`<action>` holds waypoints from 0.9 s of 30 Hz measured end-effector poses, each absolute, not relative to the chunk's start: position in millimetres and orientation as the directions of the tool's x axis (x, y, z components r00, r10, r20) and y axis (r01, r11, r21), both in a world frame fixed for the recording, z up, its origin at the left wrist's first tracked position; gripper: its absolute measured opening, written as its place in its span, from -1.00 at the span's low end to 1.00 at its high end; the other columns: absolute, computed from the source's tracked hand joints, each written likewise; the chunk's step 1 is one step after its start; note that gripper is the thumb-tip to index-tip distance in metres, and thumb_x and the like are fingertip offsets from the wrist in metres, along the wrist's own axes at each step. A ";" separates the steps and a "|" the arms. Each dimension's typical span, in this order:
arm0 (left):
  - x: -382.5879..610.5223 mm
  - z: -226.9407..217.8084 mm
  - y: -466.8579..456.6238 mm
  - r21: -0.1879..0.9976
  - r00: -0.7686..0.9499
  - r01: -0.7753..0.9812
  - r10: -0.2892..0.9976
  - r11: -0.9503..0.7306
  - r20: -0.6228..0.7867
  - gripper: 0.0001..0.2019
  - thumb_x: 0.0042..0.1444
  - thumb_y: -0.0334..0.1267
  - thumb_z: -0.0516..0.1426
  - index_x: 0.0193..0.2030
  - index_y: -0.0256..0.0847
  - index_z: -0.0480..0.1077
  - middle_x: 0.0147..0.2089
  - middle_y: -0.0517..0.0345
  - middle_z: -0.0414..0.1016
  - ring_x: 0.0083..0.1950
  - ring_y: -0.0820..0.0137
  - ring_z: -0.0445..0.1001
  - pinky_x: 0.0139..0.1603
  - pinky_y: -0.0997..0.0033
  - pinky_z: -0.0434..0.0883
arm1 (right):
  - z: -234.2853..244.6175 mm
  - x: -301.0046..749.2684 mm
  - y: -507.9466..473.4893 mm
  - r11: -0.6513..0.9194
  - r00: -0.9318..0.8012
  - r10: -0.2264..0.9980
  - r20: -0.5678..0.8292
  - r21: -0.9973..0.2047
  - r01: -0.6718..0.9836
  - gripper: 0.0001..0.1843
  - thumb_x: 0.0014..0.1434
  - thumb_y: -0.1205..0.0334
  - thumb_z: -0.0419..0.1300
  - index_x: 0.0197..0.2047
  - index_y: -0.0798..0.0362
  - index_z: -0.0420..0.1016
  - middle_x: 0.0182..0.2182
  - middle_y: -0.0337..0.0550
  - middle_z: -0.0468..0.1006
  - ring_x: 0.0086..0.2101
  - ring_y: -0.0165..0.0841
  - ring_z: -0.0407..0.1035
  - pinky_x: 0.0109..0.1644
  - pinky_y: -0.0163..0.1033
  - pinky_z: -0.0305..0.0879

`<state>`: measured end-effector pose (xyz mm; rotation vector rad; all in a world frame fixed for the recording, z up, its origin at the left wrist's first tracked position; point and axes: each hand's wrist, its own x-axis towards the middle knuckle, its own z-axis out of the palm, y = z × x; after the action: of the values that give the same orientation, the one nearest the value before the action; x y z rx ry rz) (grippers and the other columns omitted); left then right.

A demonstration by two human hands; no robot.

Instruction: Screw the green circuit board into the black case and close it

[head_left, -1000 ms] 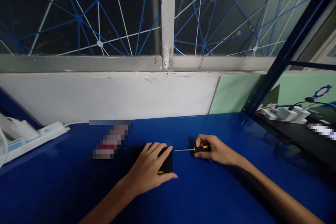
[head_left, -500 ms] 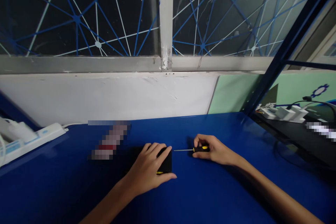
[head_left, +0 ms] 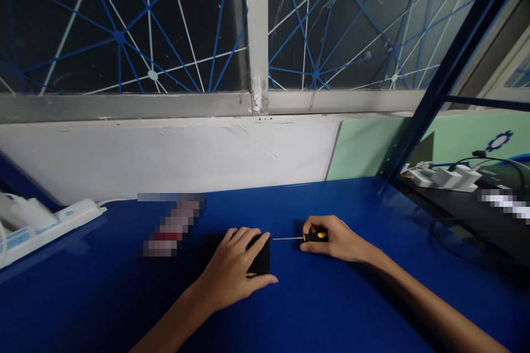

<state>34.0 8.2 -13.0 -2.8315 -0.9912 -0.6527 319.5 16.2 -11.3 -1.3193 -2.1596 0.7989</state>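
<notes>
A small black box-like object (head_left: pixel 262 258) with a yellow mark at its near edge lies on the blue table (head_left: pixel 314 309). My left hand (head_left: pixel 234 273) rests on top of it, fingers curled over its far edge and thumb along its near side. My right hand (head_left: pixel 337 238) is closed around the black and yellow handle of a small screwdriver (head_left: pixel 298 237). Its thin metal shaft lies level and points left, with the tip at the right side of the black object.
A white power strip (head_left: pixel 45 226) with plugs sits at the table's left edge. A blurred patch (head_left: pixel 171 223) lies behind my left hand. White adapters and cables (head_left: pixel 445 176) sit on a dark shelf at the right. A white wall and window run along the back.
Both hands hold the same grip; the whole scene has shifted slightly in the picture as my head moved. The screwdriver stays pointed at the black object.
</notes>
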 end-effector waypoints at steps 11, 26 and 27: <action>34.5 -12.3 7.3 0.072 0.695 0.617 0.586 -0.783 0.417 -0.34 0.08 0.16 0.21 0.22 -0.19 0.30 0.05 -0.09 0.46 0.01 0.05 0.43 -0.02 -0.03 0.39 | -0.6 321.5 17.8 0.451 -0.474 0.869 0.141 -0.620 0.642 -0.59 0.25 -0.12 0.12 -0.35 0.02 0.57 -0.44 -0.21 0.52 -0.48 -0.41 0.32 -0.42 -0.30 0.11; 35.2 -14.3 7.5 0.054 0.701 0.611 0.570 -0.790 0.429 -0.35 0.09 0.19 0.19 0.19 -0.22 0.32 0.05 -0.14 0.47 0.02 0.03 0.43 -0.02 -0.06 0.40 | -7.0 322.8 19.3 0.407 -0.447 0.885 0.130 -0.684 0.606 -0.65 0.17 -0.11 0.23 -0.35 0.02 0.58 -0.50 -0.26 0.50 -0.51 -0.42 0.26 -0.44 -0.30 0.09; 35.3 -14.4 7.7 0.053 0.700 0.609 0.569 -0.791 0.431 -0.34 0.08 0.18 0.20 0.19 -0.22 0.32 0.05 -0.14 0.47 0.02 0.03 0.44 -0.02 -0.06 0.40 | -6.8 322.6 19.6 0.415 -0.456 0.880 0.135 -0.688 0.596 -0.64 0.18 -0.11 0.21 -0.35 0.03 0.59 -0.50 -0.25 0.50 -0.51 -0.42 0.26 -0.43 -0.30 0.10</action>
<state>35.3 7.7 -14.4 -2.8098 -0.9758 -0.6651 322.6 19.6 -6.8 -1.2511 -2.1910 0.7804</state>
